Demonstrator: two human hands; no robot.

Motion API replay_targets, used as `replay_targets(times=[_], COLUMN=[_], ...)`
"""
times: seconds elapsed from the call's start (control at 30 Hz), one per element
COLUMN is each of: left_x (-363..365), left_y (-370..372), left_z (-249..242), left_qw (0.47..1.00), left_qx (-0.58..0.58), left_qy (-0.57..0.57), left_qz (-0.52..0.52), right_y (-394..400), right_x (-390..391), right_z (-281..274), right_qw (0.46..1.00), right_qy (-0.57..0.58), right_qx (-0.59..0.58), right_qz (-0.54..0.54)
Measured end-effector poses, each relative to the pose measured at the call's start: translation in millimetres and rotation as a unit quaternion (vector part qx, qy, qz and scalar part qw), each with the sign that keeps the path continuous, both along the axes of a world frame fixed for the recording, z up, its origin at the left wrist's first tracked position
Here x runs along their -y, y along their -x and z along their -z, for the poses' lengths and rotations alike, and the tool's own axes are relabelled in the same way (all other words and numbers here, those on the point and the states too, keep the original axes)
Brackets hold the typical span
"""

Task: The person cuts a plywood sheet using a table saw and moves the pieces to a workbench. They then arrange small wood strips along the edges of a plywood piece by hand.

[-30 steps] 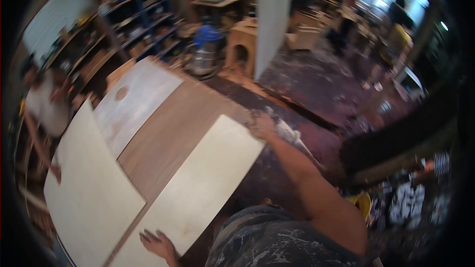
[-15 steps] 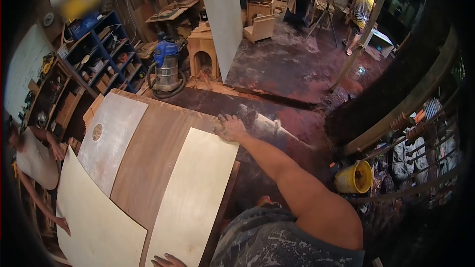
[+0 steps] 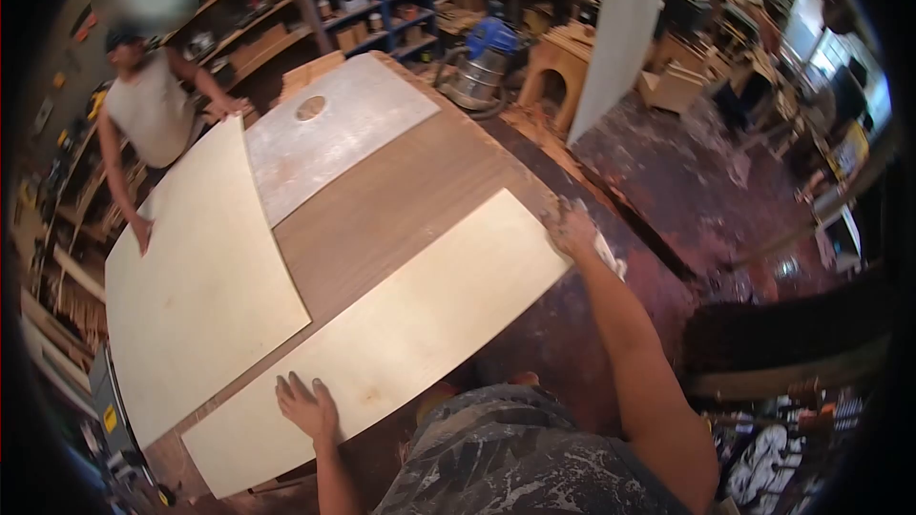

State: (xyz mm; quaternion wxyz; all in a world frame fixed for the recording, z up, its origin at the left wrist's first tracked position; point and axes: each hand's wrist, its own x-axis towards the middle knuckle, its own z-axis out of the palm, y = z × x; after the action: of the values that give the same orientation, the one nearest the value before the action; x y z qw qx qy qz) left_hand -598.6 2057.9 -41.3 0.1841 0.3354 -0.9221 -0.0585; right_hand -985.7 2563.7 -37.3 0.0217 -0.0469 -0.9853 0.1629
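A long, pale plywood strip (image 3: 410,339) lies along the near edge of a brown wooden table (image 3: 382,191). My left hand (image 3: 307,407) rests on the strip near its left part, fingers spread. At the strip's far right end, my right hand (image 3: 572,229) lies against the corner with its fingers apart. A larger pale panel (image 3: 200,277) lies on the table's left side, and a co-worker (image 3: 153,105) across from me has both hands on its edges.
A grey sheet with a round mark (image 3: 334,133) lies at the table's far side. Beyond stand a blue shop vacuum (image 3: 487,52), an upright white panel (image 3: 618,48), blue shelves (image 3: 367,0) and an arched wooden piece (image 3: 556,72). Another person (image 3: 849,154) is at far right.
The view has turned left and shows more of the table and the co-worker. My left hand is now fully in view on the strip; my right hand is still at its far end.
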Motion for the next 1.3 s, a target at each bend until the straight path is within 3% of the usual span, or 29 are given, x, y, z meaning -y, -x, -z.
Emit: replay_targets(times=[0.1, 0.13, 0.17, 0.2, 0.3, 0.47, 0.7, 0.9, 1.0, 1.07, 1.13, 1.23, 1.27, 1.3], left_x=[8.4, 11.0, 11.5, 10.4, 5.5, 2.8, 2.3, 0.8, 3.4, 2.7, 2.9, 2.3, 3.2, 3.1], left_y=[-1.9, -3.2, -4.1, -3.6, 1.3, 2.5, 0.7, 0.8, -0.6, -1.2, -1.7, -1.7, -1.7, -2.5], left_z=[10.8, 14.8, 13.5, 8.6, -1.7, -9.8, -10.3, -15.7, -13.3, -12.6, -12.6, -12.2, -12.8, -12.8], left_qw=[1.0, 1.0, 1.0, 1.0, 1.0, 0.999, 0.998, 0.998, 0.998, 0.998, 0.998, 0.997, 0.997, 0.997], left_qx=[-0.009, -0.021, -0.03, -0.029, -0.022, -0.019, 0.01, 0.019, 0.02, 0.025, 0.025, 0.026, 0.026, 0.025], left_qy=[0.009, 0.006, 0.005, 0.003, -0.006, -0.032, -0.047, -0.047, -0.043, -0.047, -0.051, -0.055, -0.054, -0.057], left_qz=[0.007, 0.009, 0.007, -0.001, -0.012, -0.019, -0.029, -0.038, -0.04, -0.039, -0.04, -0.04, -0.04, -0.042], right_y=[-4.7, -1.8, -5.9, 12.0, -7.2, -10.9, 12.6, 27.5, 11.4, 28.2, 22.6, 39.8, 42.8, 25.4], right_x=[-7.2, -9.9, -9.1, -30.3, -2.2, 9.2, -19.3, -35.8, -17.4, -37.7, -24.6, -43.9, -45.4, -29.6], right_z=[25.6, 22.9, 24.0, 68.7, 9.9, -11.6, 35.7, 57.7, 30.5, 59.3, 43.0, 73.3, 75.2, 48.4], right_qw=[0.996, 0.998, 0.997, 0.988, 0.998, 0.999, 0.997, 0.998, 0.999, 0.998, 0.998, 0.995, 0.997, 0.998], right_qy=[-0.061, -0.044, -0.016, -0.083, -0.004, -0.015, 0.008, -0.021, 0.007, -0.005, -0.006, 0.004, 0.001, -0.003], right_qx=[-0.047, 0.045, -0.044, -0.086, -0.026, 0.03, -0.028, -0.02, 0.012, -0.019, 0.019, -0.045, -0.019, 0.008], right_qz=[-0.043, -0.016, -0.069, -0.099, -0.057, -0.012, -0.075, -0.059, -0.042, -0.058, -0.055, -0.085, -0.071, -0.057])
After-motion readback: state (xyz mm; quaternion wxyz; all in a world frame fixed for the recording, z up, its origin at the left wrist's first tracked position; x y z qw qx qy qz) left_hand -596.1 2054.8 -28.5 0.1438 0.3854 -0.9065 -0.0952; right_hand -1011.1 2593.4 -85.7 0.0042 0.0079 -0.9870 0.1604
